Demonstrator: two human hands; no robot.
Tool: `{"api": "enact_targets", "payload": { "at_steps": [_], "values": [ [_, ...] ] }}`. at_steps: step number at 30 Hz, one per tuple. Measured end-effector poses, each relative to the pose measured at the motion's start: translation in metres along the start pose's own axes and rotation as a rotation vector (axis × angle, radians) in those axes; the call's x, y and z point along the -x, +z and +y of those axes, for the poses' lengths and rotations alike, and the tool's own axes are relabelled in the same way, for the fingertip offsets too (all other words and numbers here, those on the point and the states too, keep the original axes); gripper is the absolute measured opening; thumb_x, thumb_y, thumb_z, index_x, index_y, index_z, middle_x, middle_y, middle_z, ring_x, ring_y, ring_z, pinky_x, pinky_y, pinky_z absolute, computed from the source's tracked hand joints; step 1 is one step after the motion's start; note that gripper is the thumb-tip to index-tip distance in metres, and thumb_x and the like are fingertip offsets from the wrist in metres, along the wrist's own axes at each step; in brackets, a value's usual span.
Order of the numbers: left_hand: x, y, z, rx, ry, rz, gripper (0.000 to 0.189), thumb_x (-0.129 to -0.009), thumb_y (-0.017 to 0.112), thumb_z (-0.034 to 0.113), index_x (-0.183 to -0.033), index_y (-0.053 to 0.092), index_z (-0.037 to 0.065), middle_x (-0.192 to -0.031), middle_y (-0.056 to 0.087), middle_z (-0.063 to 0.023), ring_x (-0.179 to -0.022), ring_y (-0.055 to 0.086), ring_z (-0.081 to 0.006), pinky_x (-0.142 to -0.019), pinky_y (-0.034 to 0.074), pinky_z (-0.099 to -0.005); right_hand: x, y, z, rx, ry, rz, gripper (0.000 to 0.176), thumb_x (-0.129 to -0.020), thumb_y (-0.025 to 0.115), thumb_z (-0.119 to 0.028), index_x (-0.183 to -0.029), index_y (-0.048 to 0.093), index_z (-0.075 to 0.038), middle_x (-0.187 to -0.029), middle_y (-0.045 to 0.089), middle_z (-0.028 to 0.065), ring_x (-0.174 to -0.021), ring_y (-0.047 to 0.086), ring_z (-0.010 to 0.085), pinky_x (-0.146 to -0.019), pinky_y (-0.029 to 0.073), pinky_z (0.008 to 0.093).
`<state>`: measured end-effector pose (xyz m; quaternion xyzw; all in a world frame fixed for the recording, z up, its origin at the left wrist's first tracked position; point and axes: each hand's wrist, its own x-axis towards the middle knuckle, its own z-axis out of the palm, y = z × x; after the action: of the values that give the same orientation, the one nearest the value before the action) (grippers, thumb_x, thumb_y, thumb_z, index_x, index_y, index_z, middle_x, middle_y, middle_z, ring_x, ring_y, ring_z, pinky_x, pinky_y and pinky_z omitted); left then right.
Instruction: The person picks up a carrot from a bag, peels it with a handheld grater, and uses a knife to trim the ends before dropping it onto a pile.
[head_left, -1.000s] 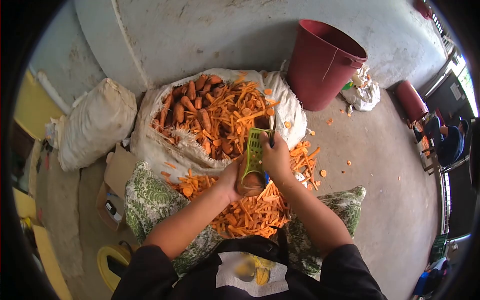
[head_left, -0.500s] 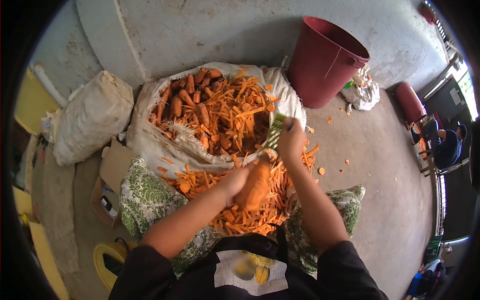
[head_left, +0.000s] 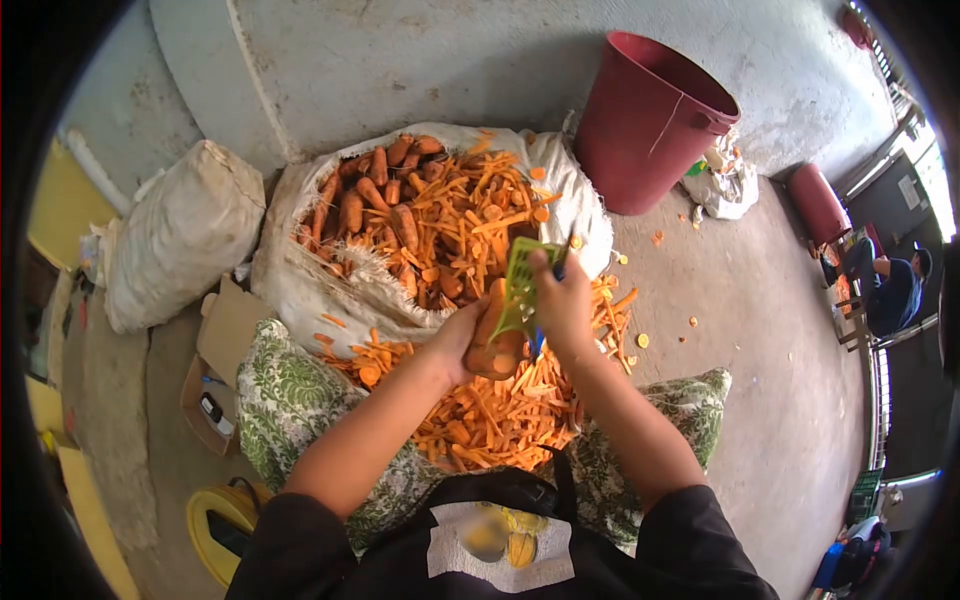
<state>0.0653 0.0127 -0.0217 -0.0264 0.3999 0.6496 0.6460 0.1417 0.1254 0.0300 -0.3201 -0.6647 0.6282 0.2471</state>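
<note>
My left hand (head_left: 459, 340) is closed round a thick carrot (head_left: 494, 357), held over a heap of shavings with its cut end towards me. My right hand (head_left: 563, 308) grips a green peeler (head_left: 519, 290) with an openwork plastic body, and something blue shows under those fingers. The peeler lies across the carrot's right side and covers part of it. Beyond both hands, an open white sack (head_left: 300, 290) holds whole carrots (head_left: 353, 212) and orange peelings (head_left: 470, 215). More carrot peelings (head_left: 490, 425) are heaped in front of me, between green patterned cloths (head_left: 290, 385).
A tall dark red bin (head_left: 640, 130) stands against the wall at back right. A full white sack (head_left: 185, 240) and an open cardboard box (head_left: 215, 370) are on the left. A yellow bucket (head_left: 205, 525) sits nearby. Another person (head_left: 898, 290) sits far right.
The peeler has come back towards me from the carrot's far end and now lies over its side. The carrot has tilted more upright and moved slightly away from me.
</note>
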Motion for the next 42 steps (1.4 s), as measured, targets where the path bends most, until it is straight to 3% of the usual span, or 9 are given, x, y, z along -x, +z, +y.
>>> {"api": "enact_targets", "payload": {
  "at_steps": [7, 9, 13, 16, 20, 29, 35, 40, 42],
  "values": [
    [0.001, 0.013, -0.014, 0.028, 0.043, 0.145, 0.031, -0.092, 0.025, 0.023, -0.102, 0.049, 0.005, -0.082, 0.059, -0.0077, -0.070, 0.061, -0.0160, -0.063, 0.052, -0.0304, 0.013, 0.011, 0.010, 0.375, -0.179, 0.075, 0.024, -0.087, 0.050, -0.022, -0.090, 0.051, 0.002, -0.063, 0.053, 0.0113, -0.054, 0.047, 0.0152, -0.053, 0.041, 0.0296],
    [0.009, 0.019, -0.013, -0.047, 0.033, 0.160, 0.031, -0.092, 0.026, 0.022, -0.102, 0.049, 0.004, -0.082, 0.059, -0.0077, -0.069, 0.061, -0.0158, -0.063, 0.052, -0.0306, -0.001, 0.002, 0.020, 0.520, -0.182, 0.165, 0.020, -0.086, 0.050, -0.020, -0.092, 0.051, 0.000, -0.067, 0.056, 0.0187, -0.059, 0.055, 0.0313, -0.054, 0.041, 0.0381],
    [0.036, 0.037, -0.014, -0.421, -0.128, -0.017, 0.036, -0.092, 0.034, 0.033, -0.100, 0.051, 0.002, -0.086, 0.061, -0.0088, -0.072, 0.061, -0.0147, -0.063, 0.050, -0.0295, -0.079, -0.057, 0.072, 0.585, -0.005, 0.406, 0.021, -0.085, 0.050, -0.020, -0.091, 0.052, 0.000, -0.071, 0.059, 0.0156, -0.062, 0.056, 0.0251, -0.056, 0.043, 0.0364],
    [0.043, 0.034, -0.001, -0.293, -0.099, -0.121, 0.036, -0.091, 0.036, 0.035, -0.107, 0.046, 0.004, -0.092, 0.059, -0.0094, -0.075, 0.061, -0.0158, -0.066, 0.051, -0.0312, -0.090, -0.078, 0.077, -0.013, 0.273, 0.454, 0.024, -0.086, 0.051, -0.021, -0.084, 0.055, 0.002, -0.064, 0.054, 0.0043, -0.051, 0.050, 0.0105, -0.045, 0.039, 0.0261],
    [0.026, 0.020, 0.007, -0.088, -0.059, -0.107, 0.039, -0.090, 0.039, 0.037, -0.112, 0.042, 0.004, -0.096, 0.057, -0.0096, -0.078, 0.061, -0.0177, -0.067, 0.053, -0.0321, -0.067, -0.056, 0.048, -0.302, 0.167, 0.329, 0.022, -0.088, 0.049, -0.020, -0.082, 0.054, 0.001, -0.064, 0.053, 0.0025, -0.051, 0.050, 0.0109, -0.046, 0.041, 0.0267],
    [0.003, 0.011, -0.007, 0.026, -0.006, -0.032, 0.036, -0.093, 0.030, 0.031, -0.108, 0.046, 0.003, -0.091, 0.059, -0.0090, -0.076, 0.061, -0.0185, -0.067, 0.053, -0.0342, 0.020, 0.007, -0.003, 0.332, -0.231, 0.110, 0.028, -0.089, 0.047, -0.026, -0.087, 0.051, 0.002, -0.060, 0.048, 0.0063, -0.054, 0.045, 0.0121, -0.051, 0.039, 0.0287],
    [0.014, 0.023, -0.009, -0.186, -0.127, -0.005, 0.034, -0.092, 0.032, 0.029, -0.107, 0.049, 0.003, -0.095, 0.059, -0.0097, -0.079, 0.061, -0.0168, -0.067, 0.052, -0.0330, -0.024, -0.019, 0.024, 0.410, -0.153, 0.289, 0.024, -0.088, 0.047, -0.023, -0.089, 0.053, 0.001, -0.061, 0.055, 0.0144, -0.051, 0.051, 0.0248, -0.050, 0.040, 0.0346],
    [0.037, 0.038, -0.005, -0.262, -0.150, -0.091, 0.037, -0.091, 0.038, 0.034, -0.111, 0.047, 0.005, -0.099, 0.058, -0.0107, -0.084, 0.060, -0.0169, -0.069, 0.052, -0.0323, -0.090, -0.075, 0.080, 0.636, -0.144, 0.558, 0.028, -0.089, 0.045, -0.022, -0.082, 0.053, 0.004, -0.065, 0.056, 0.0130, -0.054, 0.051, 0.0199, -0.052, 0.040, 0.0340],
    [0.028, 0.024, -0.004, -0.183, -0.146, -0.159, 0.037, -0.091, 0.038, 0.035, -0.113, 0.045, 0.005, -0.100, 0.057, -0.0112, -0.086, 0.060, -0.0182, -0.069, 0.052, -0.0333, -0.093, -0.078, 0.079, 0.296, 0.049, 0.541, 0.027, -0.089, 0.045, -0.021, -0.082, 0.053, 0.003, -0.063, 0.053, 0.0085, -0.053, 0.047, 0.0140, -0.049, 0.038, 0.0299]
  ]
}}
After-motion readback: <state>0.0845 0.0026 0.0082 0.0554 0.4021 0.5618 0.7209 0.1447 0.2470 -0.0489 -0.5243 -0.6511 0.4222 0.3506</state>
